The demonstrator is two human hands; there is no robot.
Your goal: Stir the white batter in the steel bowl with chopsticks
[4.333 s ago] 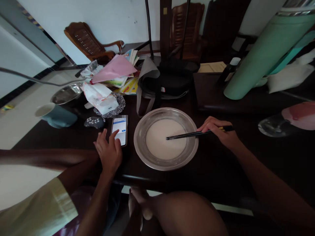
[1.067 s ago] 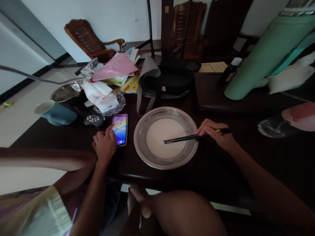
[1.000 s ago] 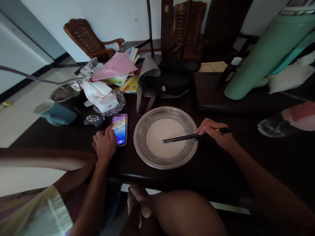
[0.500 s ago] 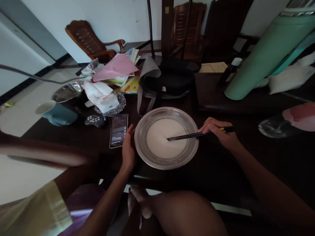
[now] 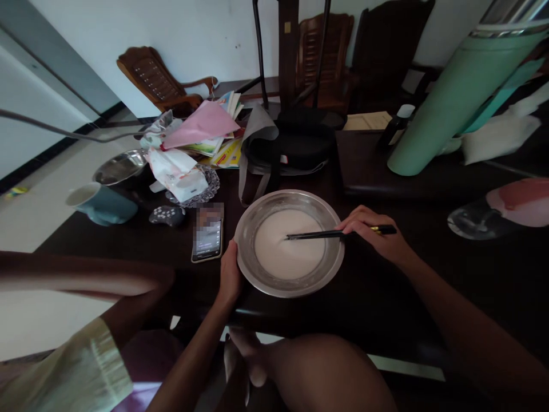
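A wide metal bowl (image 5: 332, 269) stands on the dark table, holding a milky white liquid (image 5: 291, 257). My left hand (image 5: 230, 272) grips the bowl's left side, thumb by the rim; its other fingers are mostly hidden behind the wall. My right hand (image 5: 371, 229) is closed around black chopsticks (image 5: 317, 234) at the bowl's right. Their tips dip into the liquid near the middle, where a small ripple shows. A phone (image 5: 207, 237) with a lit screen lies just left of the bowl.
Another person's arm (image 5: 141, 280) and sleeve (image 5: 86, 366) are at the left. Behind the phone are a game controller (image 5: 167, 216), a blue mug (image 5: 105, 203) and a glass dish (image 5: 212, 183). A black bag (image 5: 295, 143) lies behind the bowl; a green thermos (image 5: 454, 103) stands right.
The chopstick tips have moved slightly left and up through the liquid, my right hand with them. My left hand has closed in on the bowl's rim, away from the phone.
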